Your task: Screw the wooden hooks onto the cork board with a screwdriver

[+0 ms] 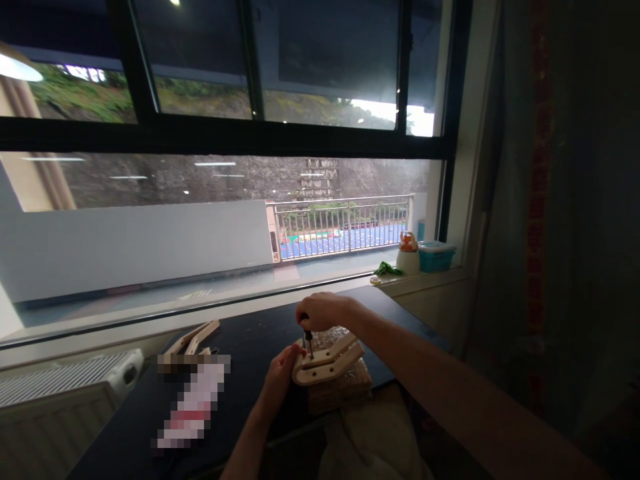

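My right hand (325,311) is closed around the handle of a screwdriver (309,335), held upright. Its dark shaft points down at a pale wooden frame (330,373), near the rounded left end; I cannot make out whether a screw sits under the tip. That frame is bent, with a slot along its middle and several dark holes. My left hand (281,370) grips its left end, thumb and fingers pressed against the wood. Beneath lies a light brown block or stack (345,392), with shiny clear wrap (336,335) behind.
More wooden pieces (193,343) lie at the left of the dark table (240,393), beside a pixelated item (197,407). A radiator (70,393) stands to the left. On the window sill are a teal box (436,258), a white-and-orange container (408,257) and a green cloth (387,269).
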### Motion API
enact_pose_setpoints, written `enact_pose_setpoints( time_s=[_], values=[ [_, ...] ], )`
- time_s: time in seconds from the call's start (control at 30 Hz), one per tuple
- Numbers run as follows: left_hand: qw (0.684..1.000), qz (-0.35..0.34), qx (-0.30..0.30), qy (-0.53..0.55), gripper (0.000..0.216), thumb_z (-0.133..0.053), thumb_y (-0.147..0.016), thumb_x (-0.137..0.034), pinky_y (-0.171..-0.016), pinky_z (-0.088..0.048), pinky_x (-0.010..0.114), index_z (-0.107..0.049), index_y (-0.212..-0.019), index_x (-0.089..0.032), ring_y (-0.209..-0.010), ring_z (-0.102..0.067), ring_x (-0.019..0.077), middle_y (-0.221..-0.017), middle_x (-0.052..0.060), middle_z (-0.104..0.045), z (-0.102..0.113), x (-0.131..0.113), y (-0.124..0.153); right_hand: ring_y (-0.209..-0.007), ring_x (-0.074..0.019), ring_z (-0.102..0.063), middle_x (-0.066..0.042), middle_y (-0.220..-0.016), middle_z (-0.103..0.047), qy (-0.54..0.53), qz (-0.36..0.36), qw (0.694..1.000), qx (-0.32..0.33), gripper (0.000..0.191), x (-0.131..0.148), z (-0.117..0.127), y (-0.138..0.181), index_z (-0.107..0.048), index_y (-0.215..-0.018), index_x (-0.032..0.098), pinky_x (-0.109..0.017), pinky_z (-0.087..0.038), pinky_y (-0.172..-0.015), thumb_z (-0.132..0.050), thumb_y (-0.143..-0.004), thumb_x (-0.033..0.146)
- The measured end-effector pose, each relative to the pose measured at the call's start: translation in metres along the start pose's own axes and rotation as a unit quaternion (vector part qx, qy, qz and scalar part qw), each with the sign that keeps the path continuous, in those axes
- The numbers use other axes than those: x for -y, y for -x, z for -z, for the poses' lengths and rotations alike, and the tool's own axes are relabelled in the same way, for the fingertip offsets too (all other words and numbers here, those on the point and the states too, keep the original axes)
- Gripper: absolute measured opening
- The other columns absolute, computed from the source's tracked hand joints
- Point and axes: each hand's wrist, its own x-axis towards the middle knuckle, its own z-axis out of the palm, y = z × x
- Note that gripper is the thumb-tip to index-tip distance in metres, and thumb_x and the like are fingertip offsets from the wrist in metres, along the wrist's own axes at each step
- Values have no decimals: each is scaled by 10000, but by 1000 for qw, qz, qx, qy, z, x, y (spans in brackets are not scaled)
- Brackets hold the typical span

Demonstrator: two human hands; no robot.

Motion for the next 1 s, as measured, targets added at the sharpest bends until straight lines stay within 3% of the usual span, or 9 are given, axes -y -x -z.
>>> enact_pose_setpoints(
  time_s=[0.4, 0.57, 0.7, 1.0],
  values=[
    [1000, 3, 3, 0, 451, -521, -774, -565, -569, -394, 215, -633, -796, -128, -608, -527, 141, -645, -7, -605, 0, -1, 0, -898, -215, -618, -126, -981, -687, -3, -26, 1000, -7, 312, 0, -6, 2, -687, -988, 141, -261, -431, -698, -470, -807, 273],
    [1000, 2, 0, -4, 463, -510, -774, -574, -561, -393, 218, -627, -796, -126, -596, -526, 144, -642, -4, -603, 0, -2, 0, -844, -204, -630, -76, -959, -699, -13, -30, 999, 4, 312, -4, 1, 0, -692, -987, 194, -249, -438, -648, -531, -756, 328],
    [1000, 4, 2, -12, 464, -523, -766, -572, -556, -390, 216, -635, -797, -123, -599, -517, 144, -646, 1, -604, -1, -5, 2, -864, -173, -625, -13, -979, -698, -21, -12, 1000, 5, 302, -8, 3, -2, -692, -981, 250, -222, -431, -670, -540, -720, 256],
    [1000, 9, 4, -19, 474, -518, -747, -600, -525, -379, 216, -616, -749, -137, -565, -485, 140, -606, -10, -578, -3, -16, 8, -854, -180, -628, -73, -935, -705, -19, -16, 1000, 1, 293, -6, -2, 3, -702, -966, 177, -225, -427, -693, -499, -764, 239]
  ],
)
